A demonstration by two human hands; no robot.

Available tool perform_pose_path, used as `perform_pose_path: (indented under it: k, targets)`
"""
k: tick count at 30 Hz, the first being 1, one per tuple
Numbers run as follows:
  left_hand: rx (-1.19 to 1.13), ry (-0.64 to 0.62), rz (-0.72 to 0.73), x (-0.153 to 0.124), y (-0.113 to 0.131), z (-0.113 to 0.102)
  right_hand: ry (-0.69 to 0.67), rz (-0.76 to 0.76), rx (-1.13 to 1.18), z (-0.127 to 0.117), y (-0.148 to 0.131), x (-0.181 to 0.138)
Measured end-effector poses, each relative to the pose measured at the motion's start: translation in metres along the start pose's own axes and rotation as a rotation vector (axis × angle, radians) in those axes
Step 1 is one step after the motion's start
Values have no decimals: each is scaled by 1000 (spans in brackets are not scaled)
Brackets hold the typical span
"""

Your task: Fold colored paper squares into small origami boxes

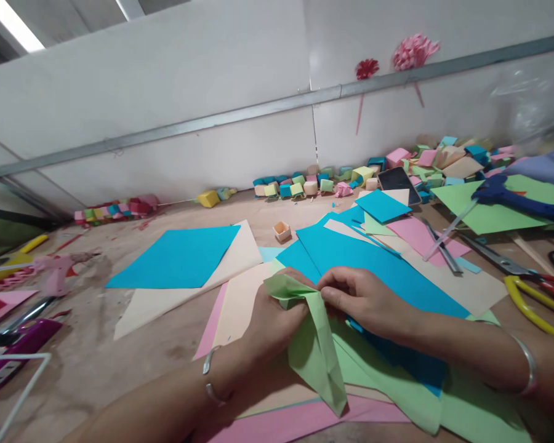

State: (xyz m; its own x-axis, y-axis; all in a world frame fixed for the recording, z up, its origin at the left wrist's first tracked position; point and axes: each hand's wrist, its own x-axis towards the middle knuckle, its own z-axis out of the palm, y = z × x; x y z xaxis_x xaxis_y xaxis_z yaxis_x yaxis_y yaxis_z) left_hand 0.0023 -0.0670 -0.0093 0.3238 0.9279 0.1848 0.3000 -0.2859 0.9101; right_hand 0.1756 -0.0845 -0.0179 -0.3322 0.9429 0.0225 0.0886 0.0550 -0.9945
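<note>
Above layered sheets at the near middle of the tabletop, the left hand grasped a folded green paper; the right hand's fingers bunched at its far right edge, their hold too hidden to tell. Neat folding likely called for a steady left grip and matched edges before creasing. The paper's long axis ran far to near, its tip pointing near, slightly right.

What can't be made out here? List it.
In the head view:
Left hand: most fingertips hidden behind the folded green paper.
Purple device: cut off by the left edge.
Yellow-handled cutters: cut off by the right edge.
Heaped paper pieces: too small and overlapping to count.
</note>
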Motion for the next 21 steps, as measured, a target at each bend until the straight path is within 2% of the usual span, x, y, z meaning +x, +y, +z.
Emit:
perform_pose_path:
  k: [7,11,15,21]
  targets:
    - [56,2,1,1,-3,-1,54,-88,-215,-5,1,1]
    - [95,13,3,2,-1,-2,128,-205,-403,-3,-9,-6]
    - [228,11,-7,0,-2,0,158,-310,-624,6,-14,-16]
    - [265,-100,67,-4,1,5,158,-235,-771,10,-9,-17]
